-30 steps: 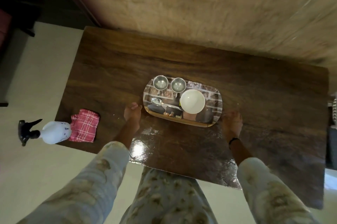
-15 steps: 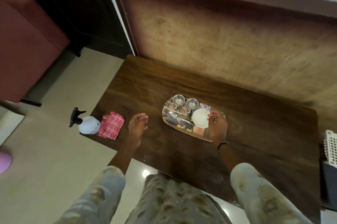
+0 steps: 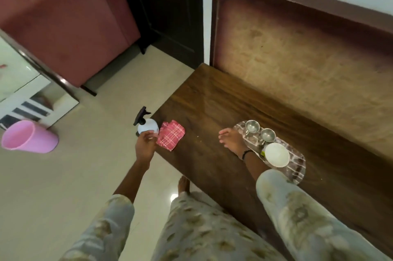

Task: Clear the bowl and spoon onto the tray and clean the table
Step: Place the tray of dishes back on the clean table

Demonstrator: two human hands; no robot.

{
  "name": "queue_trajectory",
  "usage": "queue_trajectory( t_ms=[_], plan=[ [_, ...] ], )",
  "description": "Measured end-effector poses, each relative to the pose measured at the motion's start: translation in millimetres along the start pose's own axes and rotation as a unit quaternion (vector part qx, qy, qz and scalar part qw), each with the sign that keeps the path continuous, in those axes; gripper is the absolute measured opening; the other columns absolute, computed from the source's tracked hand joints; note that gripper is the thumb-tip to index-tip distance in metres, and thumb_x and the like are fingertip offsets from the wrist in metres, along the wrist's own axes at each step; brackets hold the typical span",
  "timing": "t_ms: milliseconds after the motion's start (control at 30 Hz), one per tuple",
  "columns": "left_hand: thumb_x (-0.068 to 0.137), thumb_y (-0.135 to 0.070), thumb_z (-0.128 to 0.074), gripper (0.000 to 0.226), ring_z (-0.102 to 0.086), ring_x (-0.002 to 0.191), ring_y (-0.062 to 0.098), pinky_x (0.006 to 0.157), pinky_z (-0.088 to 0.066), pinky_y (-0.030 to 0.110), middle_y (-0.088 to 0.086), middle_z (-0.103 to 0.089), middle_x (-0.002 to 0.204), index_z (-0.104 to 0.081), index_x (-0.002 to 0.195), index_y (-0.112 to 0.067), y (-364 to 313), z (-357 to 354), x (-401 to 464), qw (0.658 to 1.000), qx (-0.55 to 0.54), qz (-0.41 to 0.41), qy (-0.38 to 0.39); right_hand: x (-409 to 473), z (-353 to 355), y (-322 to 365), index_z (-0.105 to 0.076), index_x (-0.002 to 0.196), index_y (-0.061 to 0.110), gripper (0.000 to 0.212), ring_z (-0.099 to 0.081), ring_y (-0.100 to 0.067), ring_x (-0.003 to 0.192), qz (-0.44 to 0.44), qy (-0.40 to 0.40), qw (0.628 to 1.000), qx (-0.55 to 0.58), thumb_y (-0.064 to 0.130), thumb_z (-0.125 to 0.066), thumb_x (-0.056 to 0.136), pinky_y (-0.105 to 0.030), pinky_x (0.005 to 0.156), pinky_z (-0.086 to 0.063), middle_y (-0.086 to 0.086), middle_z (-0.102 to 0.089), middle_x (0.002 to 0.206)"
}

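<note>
No writing or label can be read on anything in view. The left hand reaches over the tabletop's left edge to the white spray bottle, its fingers curled against the bottle's near side; whether they fully grip it I cannot tell. Just right of the bottle lies a folded red checked cloth, touching or nearly touching it, at the tabletop's corner. The right hand hovers flat with fingers spread and relaxed, holding nothing, just left of the patterned tray. On the tray stand two small steel cups side by side at the far end and the white bowl nearer; the spoon is hidden behind the right forearm or too small to make out. A few pale crumbs dot the wood between cloth and hand. On the floor, well to the left, lies a pink bucket on its side; a red sofa and dark door stand beyond. A wooden panel backs the tabletop's far edge.
</note>
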State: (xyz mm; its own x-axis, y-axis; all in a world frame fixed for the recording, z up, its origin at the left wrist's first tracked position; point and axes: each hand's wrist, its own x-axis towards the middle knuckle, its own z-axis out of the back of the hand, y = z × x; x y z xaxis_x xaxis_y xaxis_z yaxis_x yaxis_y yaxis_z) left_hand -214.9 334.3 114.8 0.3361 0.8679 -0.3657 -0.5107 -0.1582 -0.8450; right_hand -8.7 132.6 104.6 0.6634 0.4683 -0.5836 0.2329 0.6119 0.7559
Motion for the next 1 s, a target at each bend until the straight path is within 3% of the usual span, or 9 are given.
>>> queue_trajectory(
  t_ms=[200, 367, 467, 533, 600, 700, 800, 933, 1000],
  plan=[
    [0.082, -0.008, -0.069, 0.044, -0.055, 0.112, 0.031, 0.088, -0.044, 0.032, 0.017, -0.056, 0.124, -0.048, 0.120, -0.001, 18, 57, 60, 0.999, 0.037, 0.005, -0.032, 27, -98, 20, -0.057, 0.085, 0.014, 0.017, -0.056, -0.012, 0.071, -0.148, 0.090, 0.984, 0.033, 0.004, -0.048, 0.096, -0.021, 0.065, -0.046, -0.003, -0.058, 0.084],
    [0.078, -0.014, -0.074, 0.061, -0.048, 0.113, 0.017, 0.095, -0.042, 0.031, 0.009, -0.049, 0.134, -0.043, 0.130, -0.005, 31, 72, 122, 0.990, 0.114, -0.021, 0.080, 61, -165, 24, -0.048, 0.132, -0.004, 0.036, -0.054, -0.038, 0.121, -0.216, 0.085, 0.971, 0.051, -0.001, -0.047, 0.096, -0.042, 0.101, -0.044, -0.024, -0.055, 0.125],
    [0.077, -0.016, -0.076, 0.069, -0.048, 0.120, 0.020, 0.093, -0.039, 0.027, 0.008, -0.047, 0.139, -0.040, 0.136, -0.007, 44, 67, 160, 0.980, 0.138, -0.018, 0.141, 85, -195, 21, -0.052, 0.126, 0.000, 0.030, -0.057, -0.030, 0.116, -0.257, 0.051, 0.961, 0.083, 0.004, -0.049, 0.097, -0.036, 0.100, -0.046, -0.020, -0.059, 0.119],
    [0.077, -0.018, -0.075, 0.071, -0.047, 0.127, 0.024, 0.095, -0.037, 0.024, 0.008, -0.047, 0.141, -0.039, 0.138, -0.008, 55, 62, 176, 0.977, 0.141, -0.003, 0.160, 101, -209, 17, -0.059, 0.097, 0.008, 0.008, -0.057, -0.029, 0.105, -0.264, 0.048, 0.962, 0.057, 0.008, -0.051, 0.095, -0.041, 0.102, -0.046, -0.018, -0.060, 0.105],
    [0.078, -0.017, -0.075, 0.073, -0.044, 0.130, 0.021, 0.098, -0.035, 0.023, 0.007, -0.045, 0.143, -0.036, 0.140, -0.010, 60, 56, 194, 0.974, 0.137, -0.001, 0.181, 121, -223, 7, -0.052, 0.072, 0.015, 0.021, -0.056, -0.029, 0.097, -0.281, 0.043, 0.958, 0.033, 0.015, -0.056, 0.093, -0.047, 0.104, -0.044, -0.016, -0.057, 0.098],
    [0.076, -0.016, -0.076, 0.076, -0.042, 0.128, 0.013, 0.106, -0.038, 0.028, 0.006, -0.044, 0.144, -0.035, 0.140, -0.010, 56, 46, 217, 0.963, 0.128, -0.050, 0.231, 140, -239, -1, -0.058, 0.089, 0.014, 0.011, -0.054, -0.025, 0.100, -0.295, 0.025, 0.953, 0.063, 0.024, -0.060, 0.093, -0.046, 0.104, -0.044, -0.012, -0.057, 0.106],
    [0.079, -0.018, -0.074, 0.073, -0.043, 0.131, 0.019, 0.106, -0.035, 0.024, 0.006, -0.043, 0.146, -0.035, 0.141, -0.015, 54, 38, 228, 0.943, 0.145, -0.079, 0.290, 154, -250, -8, -0.056, 0.123, 0.007, 0.039, -0.054, -0.025, 0.106, -0.315, 0.001, 0.943, 0.107, 0.025, -0.064, 0.088, -0.041, 0.096, -0.046, -0.009, -0.059, 0.116],
    [0.081, -0.026, -0.071, 0.073, -0.040, 0.134, 0.017, 0.103, -0.031, 0.007, 0.004, -0.042, 0.147, -0.032, 0.143, -0.019, 65, 33, 232, 0.932, 0.152, -0.092, 0.316, 189, -264, -61, -0.058, 0.122, 0.007, 0.074, -0.063, -0.030, 0.100, -0.324, -0.044, 0.937, 0.125, 0.038, -0.077, 0.057, -0.041, 0.090, -0.052, -0.012, -0.065, 0.116],
    [0.079, -0.041, -0.068, 0.072, -0.039, 0.134, 0.014, 0.109, -0.034, 0.020, -0.003, -0.041, 0.147, -0.031, 0.140, -0.032, 70, 32, 233, 0.930, 0.142, -0.102, 0.324, 198, -265, -79, -0.055, 0.121, 0.012, 0.091, -0.063, -0.028, 0.100, -0.339, -0.050, 0.928, 0.148, 0.044, -0.080, 0.040, -0.041, 0.090, -0.052, -0.009, -0.065, 0.114]
  ],
)
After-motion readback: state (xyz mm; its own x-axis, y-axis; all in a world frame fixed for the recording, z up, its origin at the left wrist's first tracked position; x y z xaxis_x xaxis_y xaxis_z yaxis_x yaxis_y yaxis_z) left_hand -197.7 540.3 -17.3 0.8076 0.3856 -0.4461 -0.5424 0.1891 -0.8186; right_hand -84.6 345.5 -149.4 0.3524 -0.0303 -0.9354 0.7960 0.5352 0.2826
